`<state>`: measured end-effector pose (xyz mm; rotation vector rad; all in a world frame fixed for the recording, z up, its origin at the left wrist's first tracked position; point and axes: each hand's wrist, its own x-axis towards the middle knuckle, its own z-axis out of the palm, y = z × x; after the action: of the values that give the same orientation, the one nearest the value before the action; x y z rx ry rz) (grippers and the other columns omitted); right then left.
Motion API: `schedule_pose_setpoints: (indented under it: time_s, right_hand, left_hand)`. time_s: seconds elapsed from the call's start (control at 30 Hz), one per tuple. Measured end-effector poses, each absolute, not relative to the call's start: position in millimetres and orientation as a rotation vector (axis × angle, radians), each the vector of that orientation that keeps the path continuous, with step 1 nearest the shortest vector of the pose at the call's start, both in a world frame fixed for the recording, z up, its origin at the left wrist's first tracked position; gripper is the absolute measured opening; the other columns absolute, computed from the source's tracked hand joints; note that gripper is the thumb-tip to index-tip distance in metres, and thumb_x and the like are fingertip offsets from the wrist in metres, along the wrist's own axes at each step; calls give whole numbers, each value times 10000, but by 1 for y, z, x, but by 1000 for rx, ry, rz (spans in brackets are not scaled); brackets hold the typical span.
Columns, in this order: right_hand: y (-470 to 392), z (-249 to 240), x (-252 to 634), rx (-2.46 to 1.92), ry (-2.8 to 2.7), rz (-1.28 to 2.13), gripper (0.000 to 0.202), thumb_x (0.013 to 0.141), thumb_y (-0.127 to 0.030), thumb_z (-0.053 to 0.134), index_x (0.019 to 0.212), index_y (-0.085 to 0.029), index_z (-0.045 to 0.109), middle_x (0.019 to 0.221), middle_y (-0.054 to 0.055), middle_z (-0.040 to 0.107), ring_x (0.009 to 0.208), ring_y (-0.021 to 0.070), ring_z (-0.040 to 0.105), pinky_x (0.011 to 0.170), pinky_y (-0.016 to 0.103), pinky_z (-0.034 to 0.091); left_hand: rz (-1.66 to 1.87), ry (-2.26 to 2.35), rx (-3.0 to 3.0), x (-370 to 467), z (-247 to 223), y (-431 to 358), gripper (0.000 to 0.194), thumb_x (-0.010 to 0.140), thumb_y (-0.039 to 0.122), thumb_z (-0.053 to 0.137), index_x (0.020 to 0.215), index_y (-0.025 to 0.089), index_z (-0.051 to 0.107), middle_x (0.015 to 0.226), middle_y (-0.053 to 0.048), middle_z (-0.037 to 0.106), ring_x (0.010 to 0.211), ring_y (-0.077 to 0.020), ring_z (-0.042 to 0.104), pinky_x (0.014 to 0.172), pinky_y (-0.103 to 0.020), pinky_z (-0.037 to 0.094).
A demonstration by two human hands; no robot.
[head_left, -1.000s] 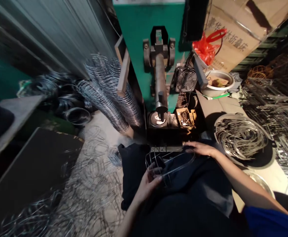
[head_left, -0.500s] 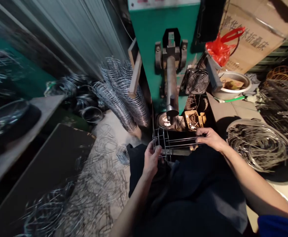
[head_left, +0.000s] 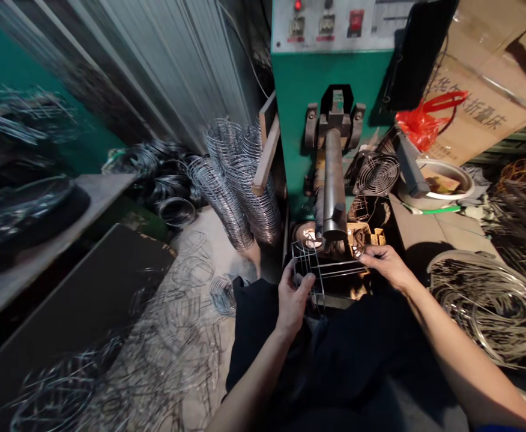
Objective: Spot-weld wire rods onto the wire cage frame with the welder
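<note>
My left hand (head_left: 293, 295) is closed on a small wire frame (head_left: 317, 282) of rings and straight rods, above the dark cloth on my lap. Two or so thin rods reach from the frame to the right, where my right hand (head_left: 384, 264) pinches their ends. Just beyond the hands, a thick metal cylinder (head_left: 334, 180) juts out from the green machine (head_left: 285, 144). Below the cylinder sit a round dish and a yellow box (head_left: 375, 236) with small parts.
Stacks of wire rings (head_left: 231, 192) stand left of the machine. Loose wire rings lie on the floor (head_left: 200, 288). At the right are a round tray of bent wires (head_left: 483, 306), a white bowl (head_left: 465, 180), a red bag (head_left: 420, 126) and a cardboard box (head_left: 474, 90).
The view has shifted, so the machine's control panel shows more. Both hands still hold the wire frame and rods, which now sit lower and slightly right in the picture.
</note>
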<state>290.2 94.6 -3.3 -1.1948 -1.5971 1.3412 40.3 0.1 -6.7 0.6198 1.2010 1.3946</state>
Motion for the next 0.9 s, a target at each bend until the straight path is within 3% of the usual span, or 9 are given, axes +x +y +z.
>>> schedule_pose_setpoints:
  time_s: [0.2,0.73,0.9]
  right_hand:
    - [107,-15,292,-1236,-1583,1308,614,758,-550,762,557,-197,302,594,-50,256,573,112,238,556,278,185]
    - [122,-9,295,-1270,-1617,1257,632,725,-601,757,539,-201,305,560,-48,280,551,106,250,533,271,185]
    - [126,-6,295,-1297,-1586,1269,626,726,-605,760,541,-199,320,548,-47,305,539,104,266,527,267,194]
  left_hand:
    - [1406,1211,657,47,-9,5,737,762,435,780,1390,202,472,658,96,394,490,-38,371,464,-157,382]
    - [1477,1224,669,56,-4,20,695,743,428,799,1331,169,533,656,87,423,542,-43,383,510,-155,349]
    - [1436,1199,654,58,-1,26,738,735,480,790,1349,190,503,641,100,408,455,-37,378,426,-163,377]
